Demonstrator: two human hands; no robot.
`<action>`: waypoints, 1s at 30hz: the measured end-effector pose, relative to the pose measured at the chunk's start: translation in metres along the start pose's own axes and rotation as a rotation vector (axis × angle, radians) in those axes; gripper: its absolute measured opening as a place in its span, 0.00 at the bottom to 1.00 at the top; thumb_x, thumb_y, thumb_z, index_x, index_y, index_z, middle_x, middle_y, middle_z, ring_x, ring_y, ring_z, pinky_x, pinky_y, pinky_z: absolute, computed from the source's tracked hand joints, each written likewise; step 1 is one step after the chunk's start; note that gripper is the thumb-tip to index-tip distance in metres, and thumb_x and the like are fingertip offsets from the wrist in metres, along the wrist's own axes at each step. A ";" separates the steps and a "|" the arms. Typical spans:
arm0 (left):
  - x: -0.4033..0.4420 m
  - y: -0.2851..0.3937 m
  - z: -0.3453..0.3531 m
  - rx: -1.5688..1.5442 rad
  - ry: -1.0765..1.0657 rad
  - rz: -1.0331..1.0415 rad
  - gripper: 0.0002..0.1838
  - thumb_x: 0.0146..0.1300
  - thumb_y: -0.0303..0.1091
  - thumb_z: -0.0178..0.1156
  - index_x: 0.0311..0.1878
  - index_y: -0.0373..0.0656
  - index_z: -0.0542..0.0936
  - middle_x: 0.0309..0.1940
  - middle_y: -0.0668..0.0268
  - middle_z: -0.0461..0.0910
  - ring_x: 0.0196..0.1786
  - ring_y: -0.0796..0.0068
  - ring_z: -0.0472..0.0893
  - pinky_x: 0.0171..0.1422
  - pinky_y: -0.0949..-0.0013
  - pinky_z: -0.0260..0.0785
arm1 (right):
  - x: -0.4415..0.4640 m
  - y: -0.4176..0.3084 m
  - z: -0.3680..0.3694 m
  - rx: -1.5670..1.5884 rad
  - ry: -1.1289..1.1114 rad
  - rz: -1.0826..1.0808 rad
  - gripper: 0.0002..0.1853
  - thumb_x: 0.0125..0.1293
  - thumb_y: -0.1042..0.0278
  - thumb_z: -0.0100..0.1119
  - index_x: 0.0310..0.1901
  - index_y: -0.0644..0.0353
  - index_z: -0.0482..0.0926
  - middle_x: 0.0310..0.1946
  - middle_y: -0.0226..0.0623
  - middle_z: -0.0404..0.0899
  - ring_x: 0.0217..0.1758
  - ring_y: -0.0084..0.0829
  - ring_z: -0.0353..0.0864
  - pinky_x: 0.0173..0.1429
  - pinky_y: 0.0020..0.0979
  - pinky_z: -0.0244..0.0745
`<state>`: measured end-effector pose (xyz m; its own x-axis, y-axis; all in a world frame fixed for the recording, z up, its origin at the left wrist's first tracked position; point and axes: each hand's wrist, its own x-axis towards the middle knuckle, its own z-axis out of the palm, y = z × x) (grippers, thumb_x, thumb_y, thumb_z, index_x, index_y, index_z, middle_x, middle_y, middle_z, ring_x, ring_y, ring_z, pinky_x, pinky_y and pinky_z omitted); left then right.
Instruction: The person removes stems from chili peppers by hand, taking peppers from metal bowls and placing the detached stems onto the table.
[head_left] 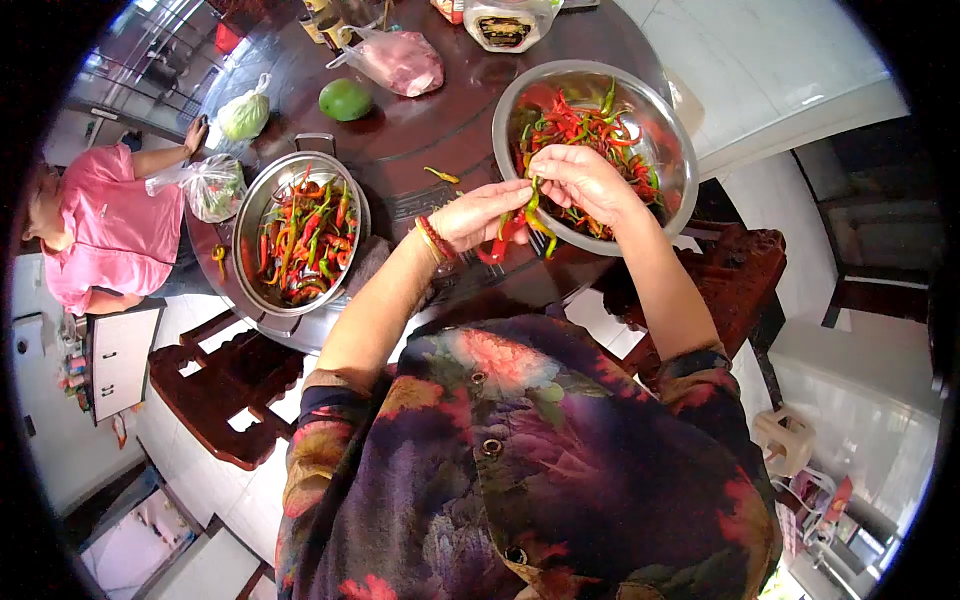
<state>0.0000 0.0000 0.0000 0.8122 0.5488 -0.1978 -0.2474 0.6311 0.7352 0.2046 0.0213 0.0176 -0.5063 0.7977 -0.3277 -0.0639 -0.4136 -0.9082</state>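
Observation:
My left hand (481, 213), with bangles at the wrist, is closed round a few red and yellow-green chili peppers (537, 229) that hang below its fingers. The fingertips of my right hand (582, 180) pinch the top of a yellow-green pepper beside it. Both hands are over the near left rim of a large steel bowl (684, 150), which holds many red and green chilies (577, 125). To the left, a steel pot (241, 245) with two handles contains more red, green and yellow chilies (305, 236). One small yellowish pepper (441, 175) lies between the two vessels.
On the dark round table (430, 130) are a green fruit (345, 100), a bag of meat (400, 62), bagged vegetables (215, 187) and a plastic container (508, 25). A person in a pink shirt (120, 225) sits at the left. Carved wooden chairs (225, 385) stand near the table.

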 end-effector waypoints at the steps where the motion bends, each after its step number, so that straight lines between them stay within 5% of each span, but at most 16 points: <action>1: -0.002 -0.003 -0.004 -0.028 0.020 -0.031 0.18 0.66 0.43 0.47 0.53 0.41 0.68 0.38 0.66 0.74 0.37 0.77 0.73 0.42 0.72 0.68 | -0.001 -0.003 0.003 -0.037 0.004 0.004 0.10 0.62 0.64 0.53 0.39 0.62 0.75 0.25 0.26 0.73 0.24 0.14 0.71 0.25 0.14 0.63; 5: -0.012 -0.003 -0.007 -0.060 0.083 -0.042 0.14 0.66 0.40 0.48 0.45 0.39 0.71 0.30 0.70 0.72 0.28 0.80 0.72 0.35 0.75 0.67 | 0.000 -0.005 0.015 -0.242 0.050 -0.073 0.09 0.61 0.67 0.54 0.41 0.62 0.74 0.25 0.25 0.72 0.25 0.14 0.70 0.27 0.16 0.64; 13: -0.010 -0.007 -0.034 -0.098 0.278 0.142 0.10 0.66 0.35 0.48 0.47 0.42 0.70 0.36 0.69 0.73 0.33 0.80 0.75 0.37 0.73 0.72 | 0.024 0.021 0.011 -0.404 0.371 -0.159 0.10 0.59 0.68 0.56 0.40 0.62 0.76 0.25 0.31 0.77 0.23 0.18 0.73 0.25 0.21 0.69; 17: -0.045 -0.008 -0.062 -0.349 0.321 0.293 0.09 0.63 0.30 0.49 0.46 0.42 0.70 0.35 0.68 0.72 0.37 0.75 0.74 0.41 0.70 0.69 | -0.001 0.061 0.047 -0.713 0.099 0.080 0.08 0.57 0.66 0.55 0.33 0.61 0.77 0.22 0.36 0.78 0.16 0.22 0.75 0.26 0.26 0.71; 18: -0.052 -0.011 -0.065 -0.372 0.396 0.321 0.09 0.62 0.28 0.50 0.46 0.42 0.70 0.33 0.69 0.71 0.33 0.75 0.71 0.39 0.72 0.67 | 0.000 0.080 0.058 -0.865 0.028 0.090 0.09 0.55 0.64 0.55 0.31 0.60 0.77 0.24 0.42 0.79 0.21 0.32 0.79 0.31 0.34 0.74; 19: -0.057 -0.014 -0.067 -0.409 0.457 0.322 0.07 0.62 0.28 0.51 0.43 0.43 0.71 0.28 0.71 0.68 0.29 0.78 0.69 0.34 0.73 0.64 | 0.006 0.119 0.054 -1.159 0.018 -0.200 0.09 0.55 0.63 0.55 0.34 0.58 0.76 0.28 0.46 0.78 0.30 0.41 0.80 0.37 0.42 0.73; 21: -0.071 -0.023 -0.072 -0.439 0.432 0.303 0.07 0.61 0.28 0.52 0.43 0.43 0.71 0.26 0.72 0.66 0.27 0.79 0.66 0.32 0.75 0.62 | 0.006 0.141 0.066 -1.331 0.045 -0.084 0.11 0.57 0.62 0.51 0.39 0.56 0.73 0.33 0.48 0.76 0.39 0.47 0.78 0.40 0.45 0.72; 24: -0.087 -0.037 -0.074 -0.450 0.497 0.269 0.08 0.61 0.29 0.54 0.43 0.42 0.72 0.24 0.71 0.66 0.26 0.79 0.66 0.31 0.75 0.63 | 0.019 0.161 0.067 -1.447 -0.110 -0.012 0.11 0.60 0.62 0.46 0.41 0.56 0.71 0.35 0.48 0.74 0.40 0.48 0.77 0.40 0.46 0.71; 30: -0.112 -0.051 -0.075 -0.377 0.649 0.216 0.09 0.63 0.30 0.51 0.44 0.38 0.72 0.29 0.67 0.72 0.28 0.78 0.70 0.32 0.74 0.67 | 0.022 0.175 0.052 -1.409 -0.009 -0.432 0.05 0.58 0.68 0.46 0.34 0.57 0.71 0.29 0.41 0.72 0.32 0.43 0.76 0.33 0.42 0.72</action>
<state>-0.1180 -0.0527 -0.0637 0.2827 0.8185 -0.5001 -0.6220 0.5533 0.5540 0.1380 -0.0564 -0.1355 -0.6719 0.7402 0.0252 0.6603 0.6140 -0.4324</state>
